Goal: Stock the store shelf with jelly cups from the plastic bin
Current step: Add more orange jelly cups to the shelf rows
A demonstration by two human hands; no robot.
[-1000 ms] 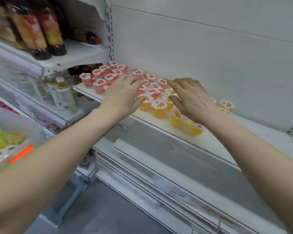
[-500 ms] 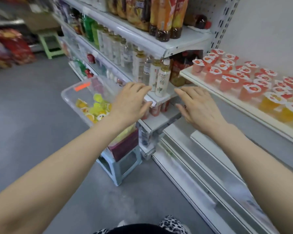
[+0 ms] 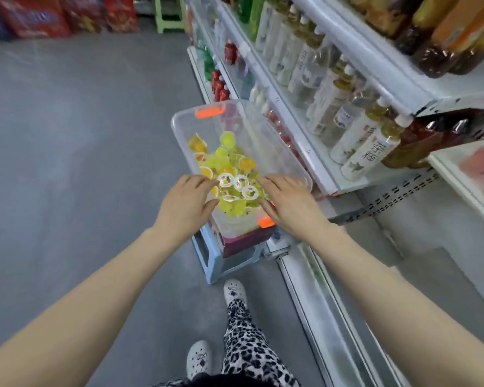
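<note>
Yellow and orange jelly cups (image 3: 229, 169) are heaped in the near half of the clear plastic bin (image 3: 266, 141), which is set on a pale blue stool (image 3: 213, 263). The left hand (image 3: 185, 199) is held over the bin's near left rim and the right hand (image 3: 288, 202) over its near right rim. Both are palm down, fingers loosely spread, with nothing clasped. Whether the fingertips touch the cups cannot be told. Tea bottles (image 3: 366, 152) are racked right of the bin.

I hold my left hand (image 3: 183, 203) and right hand (image 3: 288, 205) out ahead, palms down, fingers relaxed, fingertips angled toward each other.
</note>
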